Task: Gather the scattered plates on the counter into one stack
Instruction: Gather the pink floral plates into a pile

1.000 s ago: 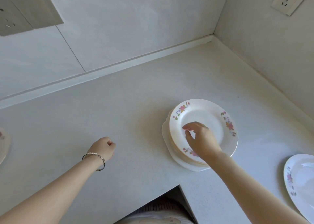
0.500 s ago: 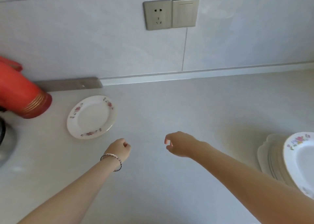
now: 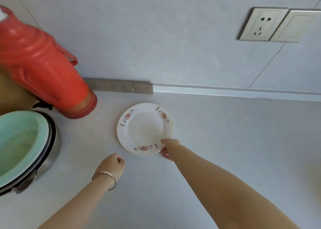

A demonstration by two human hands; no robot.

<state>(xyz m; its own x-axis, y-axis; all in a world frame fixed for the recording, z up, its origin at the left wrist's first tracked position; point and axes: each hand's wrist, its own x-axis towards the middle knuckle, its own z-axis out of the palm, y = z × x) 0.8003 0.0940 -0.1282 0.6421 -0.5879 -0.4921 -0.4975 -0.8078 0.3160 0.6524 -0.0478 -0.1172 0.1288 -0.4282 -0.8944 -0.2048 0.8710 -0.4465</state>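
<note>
- While it lay flat and face up on the counter [image 3: 225,141], the round floral plate [image 3: 145,128] showed no long axis.
- The right hand [image 3: 169,149] pinched its near right rim, thumb on top, fingers beneath.
- The left hand [image 3: 112,164] hovered loosely curled, holding nothing, near the plate.
- Half a second before, the right hand was empty and well short of this plate.
- A red thermos [image 3: 40,67] stood to the left.
</note>
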